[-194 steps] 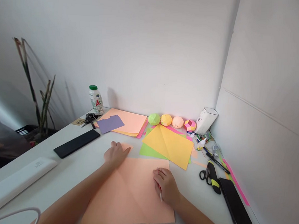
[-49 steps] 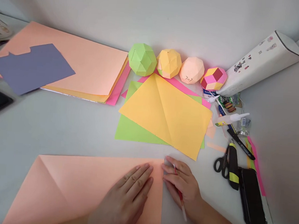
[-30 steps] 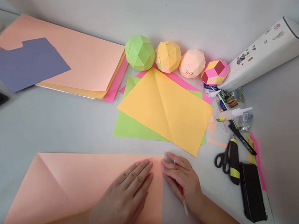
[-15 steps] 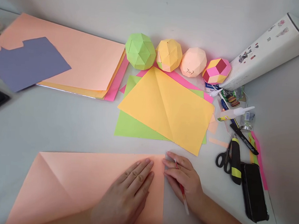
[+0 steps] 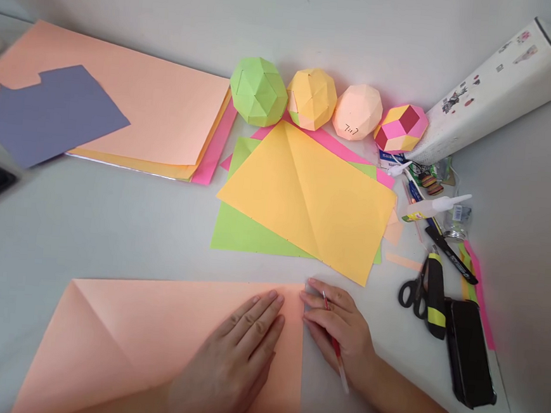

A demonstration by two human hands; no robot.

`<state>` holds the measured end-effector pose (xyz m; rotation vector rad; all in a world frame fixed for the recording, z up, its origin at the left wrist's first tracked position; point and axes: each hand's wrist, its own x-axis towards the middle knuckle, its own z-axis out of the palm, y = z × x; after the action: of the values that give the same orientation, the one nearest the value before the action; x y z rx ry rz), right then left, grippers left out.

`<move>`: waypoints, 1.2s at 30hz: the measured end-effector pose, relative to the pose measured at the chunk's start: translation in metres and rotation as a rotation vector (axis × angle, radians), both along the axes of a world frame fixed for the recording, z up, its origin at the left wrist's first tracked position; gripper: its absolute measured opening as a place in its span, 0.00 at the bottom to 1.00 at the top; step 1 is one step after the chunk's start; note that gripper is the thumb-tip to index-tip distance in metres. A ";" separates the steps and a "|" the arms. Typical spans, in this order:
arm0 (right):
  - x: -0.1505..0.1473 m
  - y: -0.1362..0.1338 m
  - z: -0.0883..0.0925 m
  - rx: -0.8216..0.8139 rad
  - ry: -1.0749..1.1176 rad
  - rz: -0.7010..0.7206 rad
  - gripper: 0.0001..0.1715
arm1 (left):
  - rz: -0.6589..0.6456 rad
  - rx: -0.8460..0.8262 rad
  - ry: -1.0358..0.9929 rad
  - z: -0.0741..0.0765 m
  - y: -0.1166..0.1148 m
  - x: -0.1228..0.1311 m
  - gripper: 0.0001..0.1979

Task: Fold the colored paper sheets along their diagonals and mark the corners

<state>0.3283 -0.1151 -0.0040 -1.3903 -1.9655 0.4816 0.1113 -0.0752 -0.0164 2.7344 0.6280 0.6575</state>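
Note:
A large peach sheet of paper (image 5: 153,311) lies at the front of the table, with a diagonal crease on its left part. My left hand (image 5: 240,344) rests flat on it, fingers stretched out. At the sheet's right edge is my right hand (image 5: 342,329), its fingertips touching the edge near the top corner. A slim red pen (image 5: 336,351) with a clear end is held between its fingers, pointing up and left. Beyond both hands, a creased yellow sheet (image 5: 323,204) overlaps a green sheet (image 5: 235,232).
Faceted paper balls, including a green one (image 5: 258,92), line the wall. Scissors (image 5: 414,292), a utility knife (image 5: 435,295), a glue bottle (image 5: 428,209) and a black phone (image 5: 471,355) lie right. Stacked paper (image 5: 144,107) with a purple piece (image 5: 58,116) lies left.
The view has shifted very slightly. Both hands, the peach sheet and the pen keep practically the same positions.

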 end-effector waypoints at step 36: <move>0.000 0.000 -0.003 -0.001 0.007 -0.006 0.11 | 0.002 -0.026 -0.017 0.001 0.000 0.002 0.16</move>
<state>0.3283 -0.1153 -0.0073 -1.3935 -1.9553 0.4842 0.1129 -0.0754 -0.0157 2.7020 0.6304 0.6678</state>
